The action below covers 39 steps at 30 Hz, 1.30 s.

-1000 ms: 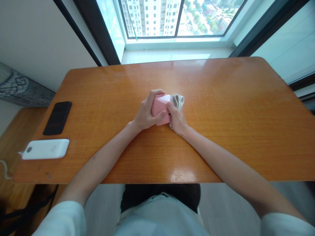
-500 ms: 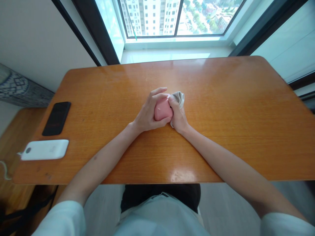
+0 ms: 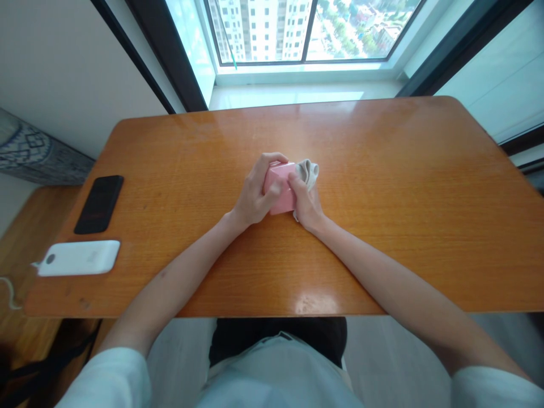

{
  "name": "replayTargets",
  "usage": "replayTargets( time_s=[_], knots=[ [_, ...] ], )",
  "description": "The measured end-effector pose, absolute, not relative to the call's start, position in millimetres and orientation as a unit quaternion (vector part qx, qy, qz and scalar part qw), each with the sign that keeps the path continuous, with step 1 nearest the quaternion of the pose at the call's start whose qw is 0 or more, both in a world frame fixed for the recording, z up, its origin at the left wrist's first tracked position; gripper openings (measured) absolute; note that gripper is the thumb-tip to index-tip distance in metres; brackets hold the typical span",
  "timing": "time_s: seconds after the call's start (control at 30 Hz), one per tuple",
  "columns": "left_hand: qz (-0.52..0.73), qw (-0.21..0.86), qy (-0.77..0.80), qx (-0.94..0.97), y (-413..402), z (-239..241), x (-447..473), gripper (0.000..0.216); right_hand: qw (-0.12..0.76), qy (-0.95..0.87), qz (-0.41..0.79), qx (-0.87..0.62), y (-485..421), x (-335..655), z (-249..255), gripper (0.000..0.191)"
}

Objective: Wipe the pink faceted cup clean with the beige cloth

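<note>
A small pink box-like object [image 3: 282,172] is held between my two hands above the middle of the table; its exact kind does not show. My left hand [image 3: 258,192] grips it from the left, fingers over the far side and thumb across the near face. My right hand [image 3: 306,203] is closed on its right side, with the thumb pressed on the pink surface. Bunched in the right hand is a light grey cloth [image 3: 308,172], sticking out beyond the fingers. Part of the cloth is hidden behind that hand.
On the brown wooden table [image 3: 403,209], a black phone [image 3: 99,204] lies at the left. Nearer to me is a white oblong device [image 3: 79,258] with a cable at its left end. Past the far edge stands a window [image 3: 304,34] with a sill.
The pink object has been turned in my hands, so a flatter face and edges now show. My left thumb has shifted up onto its near face. The cloth stays in the right hand.
</note>
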<state>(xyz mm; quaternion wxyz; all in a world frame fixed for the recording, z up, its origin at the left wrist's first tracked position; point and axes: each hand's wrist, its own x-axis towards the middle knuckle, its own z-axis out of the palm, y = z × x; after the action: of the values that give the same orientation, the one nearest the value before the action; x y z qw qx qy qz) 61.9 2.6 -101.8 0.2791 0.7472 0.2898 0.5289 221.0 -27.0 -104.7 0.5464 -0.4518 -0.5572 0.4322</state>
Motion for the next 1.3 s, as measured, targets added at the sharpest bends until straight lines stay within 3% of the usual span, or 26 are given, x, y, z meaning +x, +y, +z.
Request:
replayTargets(
  time_s=[0.1, 0.17, 0.43, 0.8, 0.97, 1.17, 1.3],
  knots=[
    [0.534, 0.387, 0.35, 0.665, 1, -104, 68, 0.048, 0.54, -0.563, 0.425, -0.459, -27, 221, -107, 0.053],
    [0.535, 0.406, 0.358, 0.649, 1, -107, 70, 0.05, 0.539, -0.565, 0.427, -0.456, -27, 221, -108, 0.053],
    [0.55, 0.201, 0.265, 0.766, 3, -111, 63, 0.053, 0.552, -0.544, 0.455, -0.437, -26, 221, -104, 0.047],
    [0.508, 0.163, 0.232, 0.813, -1, -108, 61, 0.049, 0.557, -0.519, 0.467, -0.45, -18, 220, -104, 0.05],
    [0.538, 0.224, 0.261, 0.769, -2, -101, 66, 0.039, 0.562, -0.532, 0.445, -0.452, -23, 220, -104, 0.052],
    [0.506, 0.427, 0.38, 0.646, 7, -98, 72, 0.048, 0.533, -0.567, 0.435, -0.453, -28, 221, -103, 0.055],
    [0.519, 0.435, 0.376, 0.632, 3, -103, 75, 0.047, 0.537, -0.565, 0.442, -0.443, -29, 223, -106, 0.052]
  ],
)
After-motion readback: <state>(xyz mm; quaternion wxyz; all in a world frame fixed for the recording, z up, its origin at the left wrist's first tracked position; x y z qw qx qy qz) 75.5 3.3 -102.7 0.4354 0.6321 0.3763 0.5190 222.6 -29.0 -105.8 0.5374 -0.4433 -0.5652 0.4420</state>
